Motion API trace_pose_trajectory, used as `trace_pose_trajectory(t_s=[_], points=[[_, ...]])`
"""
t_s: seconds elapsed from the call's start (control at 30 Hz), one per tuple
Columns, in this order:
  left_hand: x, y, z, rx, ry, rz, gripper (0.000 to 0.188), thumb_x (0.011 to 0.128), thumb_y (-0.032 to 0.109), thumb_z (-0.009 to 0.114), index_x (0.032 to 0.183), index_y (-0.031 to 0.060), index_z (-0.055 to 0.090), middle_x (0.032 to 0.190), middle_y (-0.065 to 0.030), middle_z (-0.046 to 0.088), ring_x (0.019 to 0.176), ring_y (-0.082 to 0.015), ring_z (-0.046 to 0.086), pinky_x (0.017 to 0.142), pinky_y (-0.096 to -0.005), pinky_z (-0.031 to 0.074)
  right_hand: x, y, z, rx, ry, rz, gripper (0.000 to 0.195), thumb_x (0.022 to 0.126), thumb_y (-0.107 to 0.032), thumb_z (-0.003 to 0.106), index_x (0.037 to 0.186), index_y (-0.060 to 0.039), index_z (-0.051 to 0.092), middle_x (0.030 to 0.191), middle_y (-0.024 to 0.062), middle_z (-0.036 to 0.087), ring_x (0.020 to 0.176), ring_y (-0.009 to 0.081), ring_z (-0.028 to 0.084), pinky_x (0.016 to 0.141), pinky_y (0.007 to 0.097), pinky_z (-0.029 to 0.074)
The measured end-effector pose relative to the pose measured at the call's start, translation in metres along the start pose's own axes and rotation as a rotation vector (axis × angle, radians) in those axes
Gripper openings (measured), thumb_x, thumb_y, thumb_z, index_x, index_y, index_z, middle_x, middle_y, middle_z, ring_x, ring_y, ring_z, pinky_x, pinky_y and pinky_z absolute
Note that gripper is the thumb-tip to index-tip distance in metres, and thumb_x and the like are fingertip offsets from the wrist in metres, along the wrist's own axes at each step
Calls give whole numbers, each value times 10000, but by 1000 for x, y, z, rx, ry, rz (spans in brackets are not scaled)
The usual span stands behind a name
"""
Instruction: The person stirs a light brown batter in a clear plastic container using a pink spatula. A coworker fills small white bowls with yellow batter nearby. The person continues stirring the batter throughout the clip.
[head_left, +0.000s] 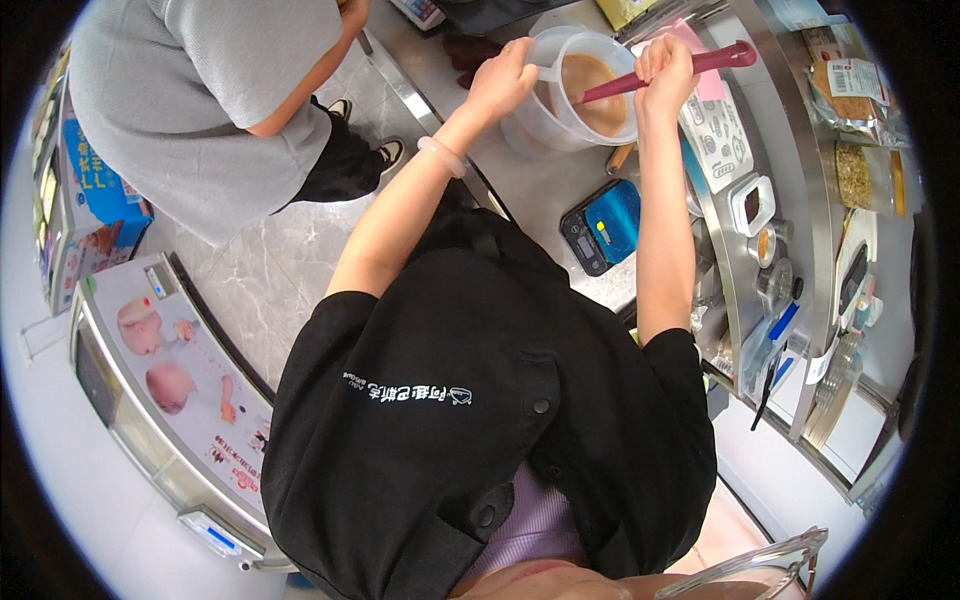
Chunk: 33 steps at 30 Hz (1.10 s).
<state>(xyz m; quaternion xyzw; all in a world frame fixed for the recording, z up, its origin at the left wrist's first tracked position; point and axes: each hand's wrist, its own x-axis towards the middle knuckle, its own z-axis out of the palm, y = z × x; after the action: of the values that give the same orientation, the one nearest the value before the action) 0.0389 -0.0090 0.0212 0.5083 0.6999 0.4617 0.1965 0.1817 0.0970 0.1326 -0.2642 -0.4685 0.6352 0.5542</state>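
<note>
My left hand (504, 79) grips the handle of a translucent plastic jug (631, 124) that holds brown liquid (596, 75). A larger translucent container (536, 139) shows around or behind the jug; I cannot tell whether one sits inside the other. My right hand (666, 75) is closed around the handle of a dark red spatula or spoon (720, 60). Its lower end dips into the liquid, so its tip is hidden. Nearer my body, a digital kitchen scale (600, 229) with a blue top lies on the steel counter (536, 191).
Another person in a grey shirt (202, 97) stands close by on the left. Steel shelves (724, 277) on the right hold small tubs (750, 204) and bagged ingredients (855, 172). A chest freezer (172, 367) with a printed lid stands at lower left, below a blue box (94, 172).
</note>
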Motion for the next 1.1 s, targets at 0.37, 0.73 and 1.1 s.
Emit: trace_pose_trajectory(t_s=[0.37, 0.73, 1.1], points=[[-9, 2, 3, 45, -28, 9, 468, 834, 228, 391, 1256, 26, 408, 1210, -236, 527, 1073, -414, 524, 908, -467, 422, -2, 11, -13, -5, 311, -134, 309, 798, -66, 500, 547, -117, 328, 445, -18, 325, 362, 85, 265, 374, 263, 227], [-4, -6, 3, 52, -62, 32, 468, 843, 244, 369, 1263, 41, 409, 1199, -221, 539, 1066, -404, 527, 900, -472, 421, -14, 10, -30, -12, 518, -160, 332, 780, -112, 489, 519, -131, 285, 436, 5, 315, 363, 112, 264, 391, 285, 221], [-5, -5, 6, 69, -26, -2, 458, 840, 251, 372, 1252, 59, 425, 1212, -209, 542, 1052, -403, 541, 890, -479, 430, -19, 10, -40, 26, 549, -171, 319, 774, -119, 473, 522, -137, 278, 446, 6, 319, 379, 122, 271, 399, 287, 228]])
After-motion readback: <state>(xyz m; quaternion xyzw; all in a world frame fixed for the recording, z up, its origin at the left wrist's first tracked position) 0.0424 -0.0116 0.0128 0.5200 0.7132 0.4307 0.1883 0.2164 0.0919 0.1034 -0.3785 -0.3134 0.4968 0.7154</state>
